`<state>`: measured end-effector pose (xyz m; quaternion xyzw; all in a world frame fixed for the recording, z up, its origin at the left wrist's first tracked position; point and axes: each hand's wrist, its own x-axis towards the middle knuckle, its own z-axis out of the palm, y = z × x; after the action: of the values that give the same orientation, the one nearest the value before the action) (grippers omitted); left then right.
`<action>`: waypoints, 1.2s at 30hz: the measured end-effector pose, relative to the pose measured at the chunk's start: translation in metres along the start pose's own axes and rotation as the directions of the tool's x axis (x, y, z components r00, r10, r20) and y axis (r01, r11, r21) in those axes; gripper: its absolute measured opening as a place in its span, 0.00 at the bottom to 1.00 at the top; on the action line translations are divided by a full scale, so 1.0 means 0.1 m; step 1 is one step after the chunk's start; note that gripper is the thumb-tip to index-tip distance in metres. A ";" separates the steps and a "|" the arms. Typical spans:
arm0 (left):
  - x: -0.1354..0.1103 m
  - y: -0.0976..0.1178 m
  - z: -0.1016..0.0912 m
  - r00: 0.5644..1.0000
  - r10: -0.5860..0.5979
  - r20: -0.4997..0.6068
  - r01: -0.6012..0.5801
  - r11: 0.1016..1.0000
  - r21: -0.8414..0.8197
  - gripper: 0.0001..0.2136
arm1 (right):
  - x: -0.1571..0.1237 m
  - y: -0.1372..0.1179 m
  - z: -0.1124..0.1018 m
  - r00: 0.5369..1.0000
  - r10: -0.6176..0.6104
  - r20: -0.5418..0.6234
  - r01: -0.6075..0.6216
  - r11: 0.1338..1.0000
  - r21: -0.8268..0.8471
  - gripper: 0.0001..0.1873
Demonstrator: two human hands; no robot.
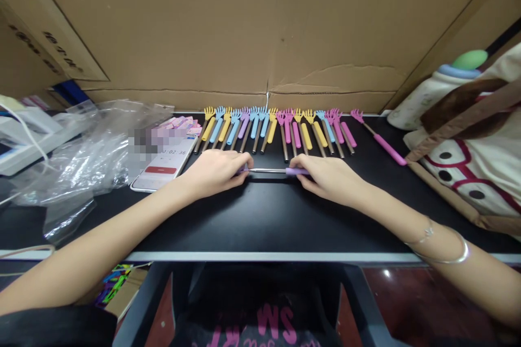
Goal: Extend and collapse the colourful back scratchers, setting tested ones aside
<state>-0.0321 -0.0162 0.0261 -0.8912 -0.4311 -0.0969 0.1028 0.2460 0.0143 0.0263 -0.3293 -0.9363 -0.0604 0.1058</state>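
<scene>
Purple back scratcher (271, 171) lies crosswise on black table (260, 227), thin metal shaft bare between purple ends. Left hand (215, 172) pinches one end, right hand (325, 176) grips the purple handle. Row of coloured scratchers (277, 130) just behind.

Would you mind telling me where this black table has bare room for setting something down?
Bare table lies between both hands and the front edge. Crowded: the back scratcher row behind, phone and plastic bags leftward, cloth bag rightward.
</scene>
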 end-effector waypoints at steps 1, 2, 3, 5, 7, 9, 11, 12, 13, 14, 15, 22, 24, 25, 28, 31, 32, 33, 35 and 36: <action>0.00 0.01 0.00 1.000 0.006 -0.022 -0.005 1.000 0.020 0.07 | 0.01 -0.03 0.01 1.000 -0.002 -0.023 0.001 1.000 -0.020 0.09; 0.00 0.02 0.01 0.999 0.023 -0.040 -0.021 0.999 0.042 0.07 | 0.02 -0.06 0.01 0.999 -0.007 -0.048 0.005 0.999 -0.054 0.10; 0.01 0.04 0.01 0.997 0.046 -0.057 -0.042 0.997 0.067 0.08 | 0.04 -0.09 0.02 0.997 -0.017 -0.072 0.009 0.995 -0.098 0.11; 0.03 0.08 0.01 0.993 0.094 -0.078 -0.084 0.989 0.120 0.09 | 0.08 -0.16 0.01 0.994 -0.042 -0.098 0.022 0.981 -0.192 0.13; 0.06 0.11 -0.02 0.986 0.124 -0.107 -0.105 0.980 0.166 0.12 | 0.10 -0.20 -0.01 0.991 -0.072 -0.116 0.038 0.961 -0.274 0.15; 0.06 0.11 -0.09 0.979 0.141 -0.151 -0.110 0.974 0.197 0.14 | 0.09 -0.18 -0.07 0.983 -0.111 -0.146 0.054 0.936 -0.349 0.17; 0.00 0.05 -0.21 0.973 0.141 -0.184 -0.096 0.967 0.234 0.16 | 0.00 -0.04 -0.16 0.971 -0.150 -0.186 0.062 0.909 -0.412 0.18; -0.06 -0.02 -0.29 0.973 0.133 -0.189 -0.081 0.962 0.261 0.17 | -0.08 0.07 -0.21 0.966 -0.163 -0.203 0.059 0.896 -0.440 0.18; -0.14 -0.11 -0.37 0.975 0.110 -0.194 -0.048 0.953 0.298 0.17 | -0.17 0.21 -0.27 0.959 -0.168 -0.226 0.044 0.883 -0.467 0.17; -0.23 -0.22 -0.44 0.978 0.082 -0.191 -0.012 0.939 0.342 0.17 | -0.29 0.37 -0.32 0.953 -0.161 -0.257 0.013 0.868 -0.496 0.16; -0.33 -0.34 -0.51 0.979 0.037 -0.201 0.044 0.921 0.387 0.17 | -0.41 0.53 -0.37 0.948 -0.129 -0.290 -0.045 0.850 -0.526 0.15; -0.91 -0.95 -0.70 0.954 -0.189 -0.233 0.287 0.800 0.527 0.20 | -1.02 1.29 -0.58 0.919 0.263 -0.295 -0.387 0.754 -0.531 0.16; -1.02 -1.03 -0.70 0.924 -0.257 -0.284 0.373 0.771 0.517 0.22 | -1.09 1.38 -0.62 0.888 0.339 -0.310 -0.458 0.708 -0.537 0.15; -1.07 -1.06 -0.70 0.910 -0.287 -0.299 0.407 0.760 0.506 0.22 | -1.11 1.42 -0.63 0.875 0.370 -0.312 -0.484 0.690 -0.538 0.14; -1.19 -1.11 -0.67 0.903 -0.316 -0.291 0.426 0.745 0.513 0.23 | -1.13 1.50 -0.63 0.864 0.419 -0.281 -0.503 0.677 -0.537 0.15; -1.25 -1.14 -0.61 0.908 -0.317 -0.274 0.418 0.738 0.530 0.23 | -1.11 1.51 -0.60 0.879 0.404 -0.251 -0.474 0.702 -0.531 0.15; -1.25 -1.16 -0.59 0.910 -0.318 -0.267 0.414 0.742 0.527 0.24 | -1.10 1.51 -0.59 0.884 0.397 -0.247 -0.466 0.710 -0.529 0.14; -1.25 -1.18 -0.56 0.913 -0.317 -0.257 0.408 0.750 0.520 0.24 | -1.09 1.50 -0.59 0.891 0.385 -0.242 -0.454 0.717 -0.530 0.13; -1.24 -1.25 -0.51 0.919 -0.312 -0.241 0.393 0.763 0.513 0.24 | -1.08 1.46 -0.59 0.908 0.339 -0.245 -0.418 0.728 -0.543 0.13; -1.22 -1.28 -0.49 0.921 -0.307 -0.241 0.390 0.764 0.515 0.25 | -1.06 1.44 -0.59 0.918 0.303 -0.254 -0.396 0.734 -0.553 0.14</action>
<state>-0.2119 -0.0431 0.0540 -0.7176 -0.5902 -0.0487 0.3665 0.4265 0.0510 0.0642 -0.5106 -0.7803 -0.3531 0.0755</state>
